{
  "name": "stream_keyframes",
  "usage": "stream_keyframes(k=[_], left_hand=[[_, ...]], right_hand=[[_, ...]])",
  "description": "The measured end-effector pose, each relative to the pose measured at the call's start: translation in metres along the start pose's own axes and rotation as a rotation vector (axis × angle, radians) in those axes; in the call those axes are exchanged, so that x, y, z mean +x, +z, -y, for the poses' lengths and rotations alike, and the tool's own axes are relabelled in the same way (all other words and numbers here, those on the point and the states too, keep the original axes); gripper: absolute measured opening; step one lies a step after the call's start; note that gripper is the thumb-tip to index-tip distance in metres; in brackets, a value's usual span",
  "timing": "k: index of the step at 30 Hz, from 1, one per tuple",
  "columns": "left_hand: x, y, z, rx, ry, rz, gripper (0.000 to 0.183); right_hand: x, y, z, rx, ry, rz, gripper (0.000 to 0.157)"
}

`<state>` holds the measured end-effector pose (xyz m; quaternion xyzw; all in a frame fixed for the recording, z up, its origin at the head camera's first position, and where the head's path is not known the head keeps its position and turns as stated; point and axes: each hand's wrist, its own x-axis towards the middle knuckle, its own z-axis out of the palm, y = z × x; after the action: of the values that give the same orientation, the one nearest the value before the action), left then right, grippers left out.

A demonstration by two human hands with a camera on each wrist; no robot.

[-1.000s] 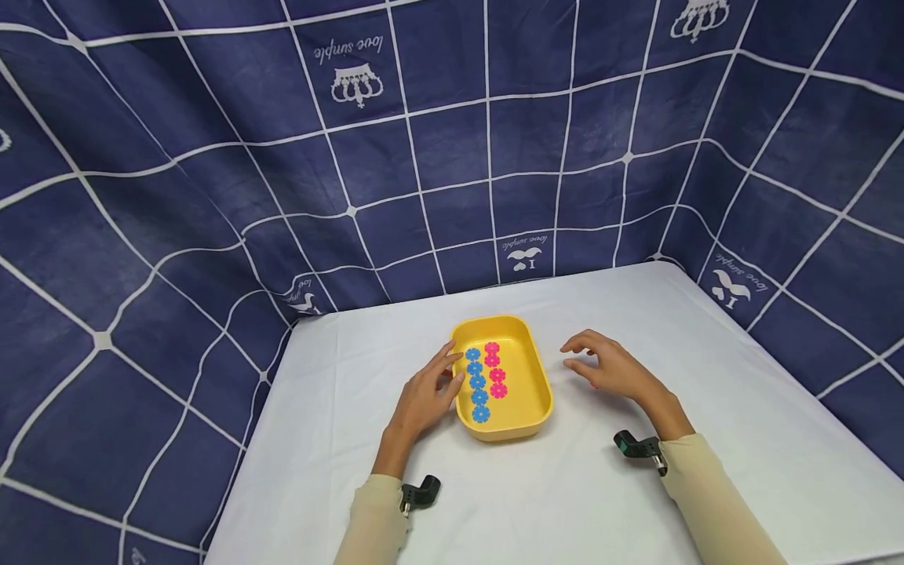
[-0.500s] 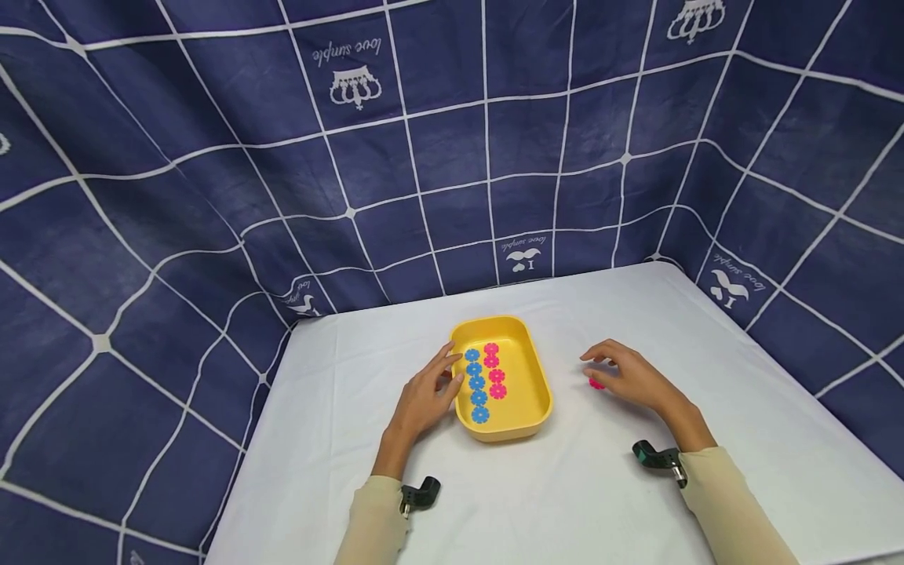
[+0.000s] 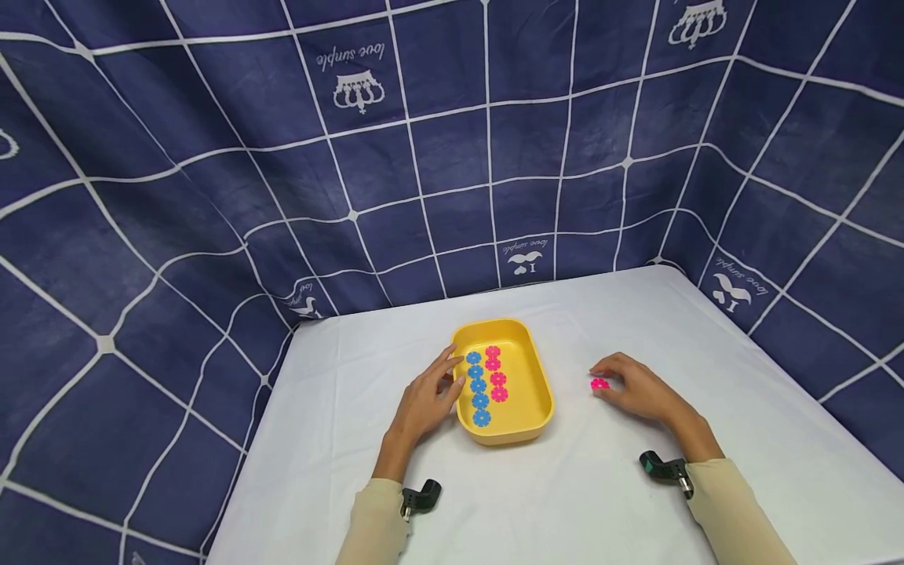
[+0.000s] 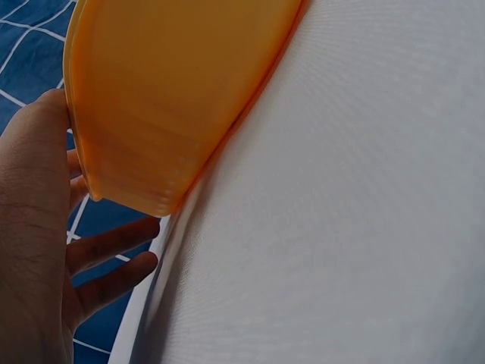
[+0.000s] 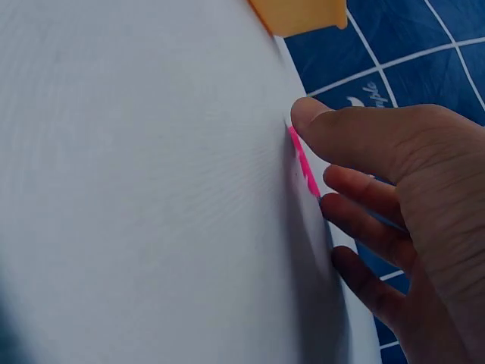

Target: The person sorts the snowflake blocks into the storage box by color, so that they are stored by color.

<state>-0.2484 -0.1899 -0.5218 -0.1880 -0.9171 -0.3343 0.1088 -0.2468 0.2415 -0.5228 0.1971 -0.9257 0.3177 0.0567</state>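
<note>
A yellow tray [image 3: 540,392] holds a column of blue flower-shaped pieces [image 3: 478,385] on its left and a column of pink ones [image 3: 497,378] beside it. My left hand [image 3: 422,400] rests at the tray's left rim, thumb and index tips just over the edge, fingers relaxed. In the left wrist view the tray wall [image 4: 167,98] hides part of that hand. To the right of the tray, my right hand [image 3: 639,390] pinches a single pink flower-shaped piece [image 3: 599,384] low at the white cloth. The right wrist view has this piece edge-on between thumb and fingertips.
White cloth [image 3: 565,486] covers the table. Blue checked curtains [image 3: 452,196] hang behind it and along both sides. Each wrist carries a small black camera mount [image 3: 421,497].
My right hand has moved right and toward me, away from the tray, and its thumb and fingers have come around the pink piece. The left hand and tray stay put.
</note>
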Motion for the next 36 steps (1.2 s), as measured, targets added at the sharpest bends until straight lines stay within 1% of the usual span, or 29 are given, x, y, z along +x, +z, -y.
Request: stream_keyframes(k=[3,7,17,28,31,36], left_hand=[[0.0001,0.0004,0.0003,0.003,0.001,-0.003,0.050],[-0.0002,0.0008,0.0004,0.007,0.000,-0.004,0.051],[-0.0006,0.0006,0.0011,0.018,-0.007,0.000,0.052],[-0.0001,-0.0015,-0.0005,0.018,-0.005,0.005,0.052],[-0.0001,-0.0014,-0.0003,0.022,-0.007,0.004,0.053],[-0.0009,-0.0001,-0.0001,0.023,-0.013,0.005,0.053]], right_hand=[[-0.0013,0.0006,-0.0007,-0.007,0.030,0.015,0.031],[-0.0016,0.0014,0.0006,-0.006,0.046,0.021,0.031],[-0.0015,0.0021,0.0027,0.002,0.043,0.006,0.023],[-0.0039,0.0024,-0.0050,0.013,0.045,-0.004,0.021],[-0.0031,0.0022,-0.0039,0.024,0.059,-0.005,0.021],[-0.0004,0.0005,0.0001,0.029,0.080,0.009,0.024]])
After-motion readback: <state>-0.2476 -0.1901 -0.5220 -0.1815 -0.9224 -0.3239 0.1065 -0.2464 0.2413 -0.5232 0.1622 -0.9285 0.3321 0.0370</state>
